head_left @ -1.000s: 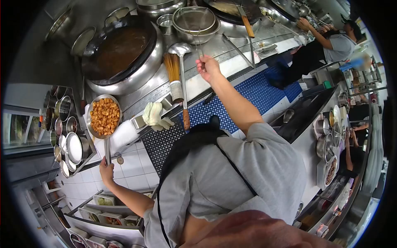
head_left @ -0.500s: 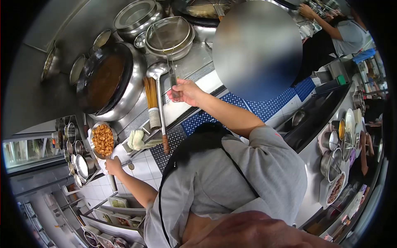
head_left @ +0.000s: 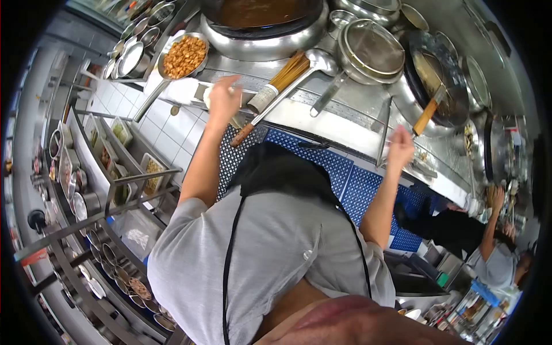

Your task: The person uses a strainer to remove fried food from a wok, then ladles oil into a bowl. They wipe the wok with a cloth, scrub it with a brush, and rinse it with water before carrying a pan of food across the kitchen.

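My left hand point(head_left: 225, 102) is at a white cloth point(head_left: 208, 96) on the counter's front edge, with its fingers closed around part of it. Left of it, a long-handled pan point(head_left: 161, 72) holds browned chunks of food point(head_left: 184, 56). My right hand point(head_left: 401, 148) is raised over the front edge, just below a wooden-handled tool point(head_left: 426, 117) that leans into a wok point(head_left: 434, 75). Its fingers are blurred, and whether they touch anything is unclear. A strainer point(head_left: 374, 46) rests on a metal bowl, its handle towards me.
A bamboo brush point(head_left: 279, 80) and a ladle point(head_left: 322, 62) lie between my hands. Behind them a large wok point(head_left: 261, 29) holds brown liquid. A rack with food trays point(head_left: 118, 155) stands at the left. Another person point(head_left: 489, 259) is at the far right.
My left hand has let go of the pan's handle and moved to the cloth. My right hand has released the strainer's handle and moved right. The view has turned.
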The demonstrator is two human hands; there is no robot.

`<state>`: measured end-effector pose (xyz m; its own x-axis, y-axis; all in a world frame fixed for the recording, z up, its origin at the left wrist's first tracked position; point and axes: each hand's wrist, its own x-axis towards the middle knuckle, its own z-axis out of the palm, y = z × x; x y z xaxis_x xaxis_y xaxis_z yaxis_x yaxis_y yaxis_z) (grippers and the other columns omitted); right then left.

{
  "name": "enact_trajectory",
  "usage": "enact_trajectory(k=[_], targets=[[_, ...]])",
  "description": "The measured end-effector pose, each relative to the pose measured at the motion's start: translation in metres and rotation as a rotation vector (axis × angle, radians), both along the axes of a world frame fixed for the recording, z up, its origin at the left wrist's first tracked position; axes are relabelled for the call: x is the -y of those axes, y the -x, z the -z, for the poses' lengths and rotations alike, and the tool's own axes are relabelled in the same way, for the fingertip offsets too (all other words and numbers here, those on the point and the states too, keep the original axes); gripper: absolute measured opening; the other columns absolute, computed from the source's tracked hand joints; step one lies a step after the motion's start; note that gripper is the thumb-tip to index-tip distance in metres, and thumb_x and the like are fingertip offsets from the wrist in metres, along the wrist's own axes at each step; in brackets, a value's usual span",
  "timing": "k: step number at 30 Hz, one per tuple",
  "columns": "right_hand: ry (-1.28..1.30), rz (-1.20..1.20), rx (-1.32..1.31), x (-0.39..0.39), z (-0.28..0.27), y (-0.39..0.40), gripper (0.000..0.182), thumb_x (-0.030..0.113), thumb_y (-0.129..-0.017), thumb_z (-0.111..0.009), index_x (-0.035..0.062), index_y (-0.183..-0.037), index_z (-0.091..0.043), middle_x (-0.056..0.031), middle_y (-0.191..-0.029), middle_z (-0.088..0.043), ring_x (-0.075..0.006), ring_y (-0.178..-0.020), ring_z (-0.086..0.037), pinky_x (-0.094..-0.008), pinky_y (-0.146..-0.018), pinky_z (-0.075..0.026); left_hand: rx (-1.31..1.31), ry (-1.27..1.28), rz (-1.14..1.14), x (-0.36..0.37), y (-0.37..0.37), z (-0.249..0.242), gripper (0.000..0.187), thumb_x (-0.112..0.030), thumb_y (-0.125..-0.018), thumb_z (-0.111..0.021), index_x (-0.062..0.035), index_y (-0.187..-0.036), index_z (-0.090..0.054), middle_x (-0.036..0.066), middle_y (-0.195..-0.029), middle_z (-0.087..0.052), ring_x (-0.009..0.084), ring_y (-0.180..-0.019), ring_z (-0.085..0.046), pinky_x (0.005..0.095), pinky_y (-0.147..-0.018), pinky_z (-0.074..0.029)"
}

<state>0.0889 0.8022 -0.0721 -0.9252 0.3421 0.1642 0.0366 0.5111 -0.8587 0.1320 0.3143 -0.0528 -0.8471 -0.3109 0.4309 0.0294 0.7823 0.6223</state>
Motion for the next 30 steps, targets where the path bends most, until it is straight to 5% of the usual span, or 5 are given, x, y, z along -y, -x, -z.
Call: enact_trajectory(k=[3, 12, 16, 22, 30], targets=[[-0.805, 0.292, -0.062, -0.041, -0.027, 0.021, 0.039, 0.022, -0.084, -0.065, 0.0038, -0.119, -0.064, -0.0260, -0.111, -0.061, -0.0413, -0.101, -0.060, -0.0481, -0.090, -0.046, 0.005, -0.226, 0.184, -0.042, 0.021, 0.000, 0.023, -0.011, -0.081, -0.066, 0.0008, -0.101, -0.070, 0.020, -0.101, -0.069, 0.0362, -0.092, -0.066, 0.0394, -0.081, -0.053], [-0.876, 0.256, 0.347, -0.041, -0.012, 0.086, 0.091, 0.025, -0.083, -0.066, 0.0037, -0.151, -0.008, -0.0311, -0.122, -0.053, -0.0467, -0.105, -0.059, -0.0496, -0.091, -0.049, 0.950, -1.659, 0.589, -0.142, 0.083, -0.006, 0.040, -0.028, -0.090, -0.060, -0.0081, -0.122, -0.050, 0.019, -0.103, -0.062, 0.0252, -0.078, -0.063, 0.0382, -0.063, -0.055], [-1.066, 0.252, 0.389, -0.055, -0.012, 0.125, 0.090, 0.015, -0.079, -0.065, -0.0037, -0.148, -0.010, -0.0285, -0.118, -0.056, -0.0440, -0.101, -0.061, -0.0463, -0.088, -0.052, 0.945, -1.805, 0.569, -0.160, 0.086, 0.014, 0.025, -0.018, -0.092, -0.057, -0.0089, -0.115, -0.051, 0.015, -0.091, -0.066, 0.0159, -0.061, -0.057, 0.0285, -0.049, -0.049], [-1.060, 0.309, 0.432, -0.118, -0.082, 0.163, 0.045, 0.027, -0.087, -0.057, -0.0061, -0.115, -0.048, -0.0302, -0.105, -0.065, -0.0436, -0.094, -0.066, -0.0469, -0.081, -0.055, 0.887, -1.646, 0.553, -0.138, 0.096, 0.005, 0.061, -0.013, -0.092, -0.055, -0.0035, -0.145, -0.026, 0.012, -0.084, -0.066, 0.0132, -0.058, -0.055, 0.0245, -0.044, -0.043], [0.790, 0.273, 0.537, -0.175, -0.126, 0.163, 0.004, 0.002, -0.090, -0.050, -0.0015, -0.091, -0.048, -0.0083, -0.070, -0.055, -0.0137, -0.053, -0.052, -0.0229, -0.043, -0.044, 0.815, -1.430, 0.515, -0.148, 0.092, -0.001, 0.060, -0.013, -0.095, -0.051, 0.0003, -0.147, -0.023, 0.017, -0.093, -0.068, 0.0144, -0.059, -0.057, 0.0201, -0.041, -0.041]])
